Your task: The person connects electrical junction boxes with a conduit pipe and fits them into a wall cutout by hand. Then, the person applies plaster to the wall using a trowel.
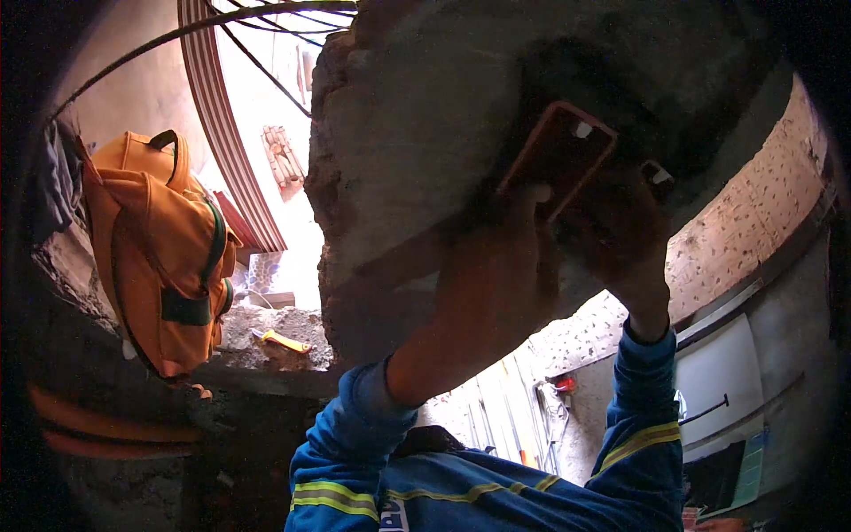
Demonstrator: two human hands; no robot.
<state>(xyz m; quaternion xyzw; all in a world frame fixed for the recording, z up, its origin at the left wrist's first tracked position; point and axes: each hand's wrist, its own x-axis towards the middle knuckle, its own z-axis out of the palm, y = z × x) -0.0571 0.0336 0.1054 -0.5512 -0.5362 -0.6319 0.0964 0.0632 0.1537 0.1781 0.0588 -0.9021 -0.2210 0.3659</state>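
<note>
Both my arms, in blue sleeves with yellow reflective bands, reach up to a dark, shadowed concrete surface (417, 124). My left hand (523, 222) has its thumb on a red-edged rectangular object (563, 146) with a small white patch, and its fingers are mostly hidden. To its right, my right hand (629, 226) is closed at a smaller dark object (656, 177) with a pale patch; shadow hides what exactly its fingers grip.
An orange bag (151, 248) sits on a rough ledge at the left, near a yellow-handled knife or cutter (284, 340). Black cables (177, 31) cross the upper left. A white panel (718, 372) and thin rods (496, 417) show below.
</note>
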